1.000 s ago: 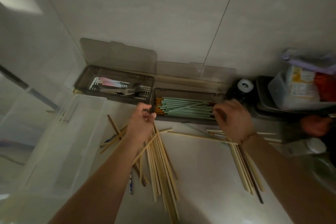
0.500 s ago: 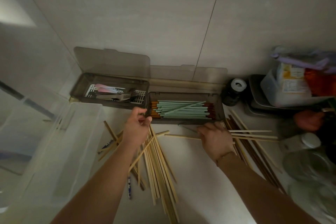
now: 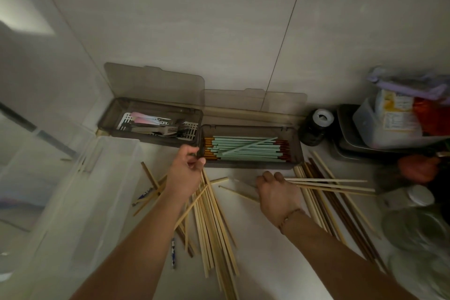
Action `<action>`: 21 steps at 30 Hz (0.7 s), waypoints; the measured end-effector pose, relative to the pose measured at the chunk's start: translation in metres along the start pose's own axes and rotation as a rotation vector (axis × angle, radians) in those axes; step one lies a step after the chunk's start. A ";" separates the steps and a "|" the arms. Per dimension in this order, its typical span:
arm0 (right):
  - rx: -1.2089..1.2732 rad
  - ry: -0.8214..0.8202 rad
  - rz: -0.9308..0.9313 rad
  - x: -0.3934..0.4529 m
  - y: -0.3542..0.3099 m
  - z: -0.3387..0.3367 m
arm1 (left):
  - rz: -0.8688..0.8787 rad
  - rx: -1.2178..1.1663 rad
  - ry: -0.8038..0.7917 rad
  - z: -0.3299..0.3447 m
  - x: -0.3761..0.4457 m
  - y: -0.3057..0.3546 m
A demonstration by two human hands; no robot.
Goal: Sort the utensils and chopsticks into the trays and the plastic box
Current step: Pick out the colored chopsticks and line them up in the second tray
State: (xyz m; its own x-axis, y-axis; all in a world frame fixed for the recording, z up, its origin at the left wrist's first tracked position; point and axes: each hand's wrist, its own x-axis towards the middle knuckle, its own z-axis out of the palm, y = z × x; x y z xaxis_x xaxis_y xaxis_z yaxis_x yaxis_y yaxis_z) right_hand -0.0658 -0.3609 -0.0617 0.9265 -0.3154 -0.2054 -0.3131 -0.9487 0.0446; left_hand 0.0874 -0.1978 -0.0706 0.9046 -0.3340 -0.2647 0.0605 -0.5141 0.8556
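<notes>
mint chopsticks (image 3: pixel 246 150) fill the tray (image 3: pixel 295 151) at 12; forks sit at 11. left hand (image 3: pixel 186 173) pinches its corner, right hand (image 3: pixel 277 192) closes on pale sticks (image 3: pixel 328 184); loose sticks (image 3: pixel 214 226) at 6 remain, box (image 3: pixel 73 202) at 9.

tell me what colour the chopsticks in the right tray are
Mint green chopsticks with orange-brown ends, head view.

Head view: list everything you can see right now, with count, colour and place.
Chopstick tray: one, smoky grey, against wall, holding mint-green chopsticks.
Utensil tray: one, grey, left of it, holding forks.
Plastic box: one, clear, far left.
Wooden chopsticks: many, pale, loose on counter centre.
Dark chopsticks: several, brown, right pile.
Jar: one, dark, white lid, right of trays.
Container: one, translucent, far right.
Left hand: gripping chopstick tray corner.
Right hand: gripping pale chopsticks.
</notes>
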 end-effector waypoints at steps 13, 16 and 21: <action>0.386 0.216 -0.132 0.081 0.034 -0.041 | -0.038 -0.006 0.001 -0.002 -0.001 0.003; 0.285 0.206 -0.128 0.098 0.035 -0.038 | -0.031 0.001 -0.002 -0.003 0.000 0.001; 0.240 0.233 -0.179 0.109 0.032 -0.030 | -0.011 0.002 0.003 -0.003 0.002 0.000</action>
State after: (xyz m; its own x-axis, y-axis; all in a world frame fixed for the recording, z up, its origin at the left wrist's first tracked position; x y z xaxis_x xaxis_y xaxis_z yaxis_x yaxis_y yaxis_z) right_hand 0.0316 -0.4260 -0.0530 0.9850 -0.1677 0.0396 -0.1560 -0.9656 -0.2079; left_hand 0.0902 -0.1962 -0.0699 0.9050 -0.3262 -0.2732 0.0699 -0.5195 0.8516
